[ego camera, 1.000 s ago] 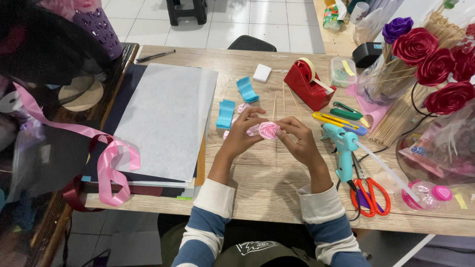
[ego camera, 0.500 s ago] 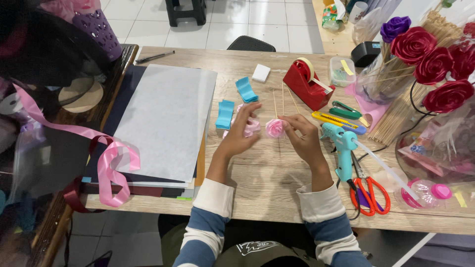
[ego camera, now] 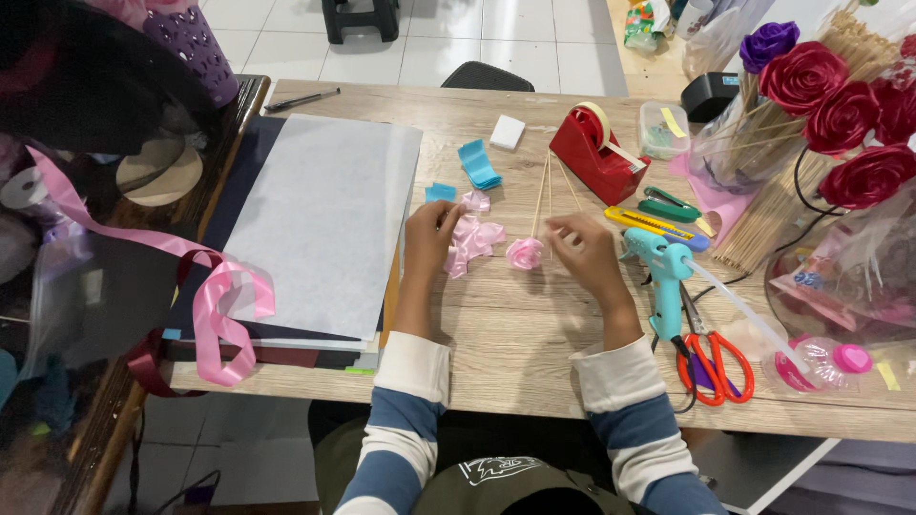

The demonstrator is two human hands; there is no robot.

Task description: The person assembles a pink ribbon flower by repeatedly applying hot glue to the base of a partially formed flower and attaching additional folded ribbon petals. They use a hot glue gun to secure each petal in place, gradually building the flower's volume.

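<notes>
My left hand [ego camera: 429, 236] rests on the wooden table [ego camera: 515, 334], its fingertips closed on the edge of a small heap of pink ribbon pieces [ego camera: 474, 238]. A little pink ribbon rosebud [ego camera: 525, 253] lies on the table between my hands, with thin wooden sticks [ego camera: 544, 186] running away from it. My right hand [ego camera: 590, 256] is just right of the bud, thumb and fingers pinched together, apparently on the bud's thin stick.
Nearby are blue ribbon pieces [ego camera: 477, 164], a red tape dispenser [ego camera: 596, 153], a yellow cutter [ego camera: 654, 224], a teal glue gun [ego camera: 660, 272] and red-handled scissors [ego camera: 714, 362]. White paper [ego camera: 324, 219] lies left, a pink ribbon loop [ego camera: 224, 305] at the edge. Red ribbon roses [ego camera: 840, 95] stand right.
Both hands held the rosebud together a second ago. My left hand has let go and moved left onto the pink ribbon pieces; the bud now lies lower on the table by my right hand.
</notes>
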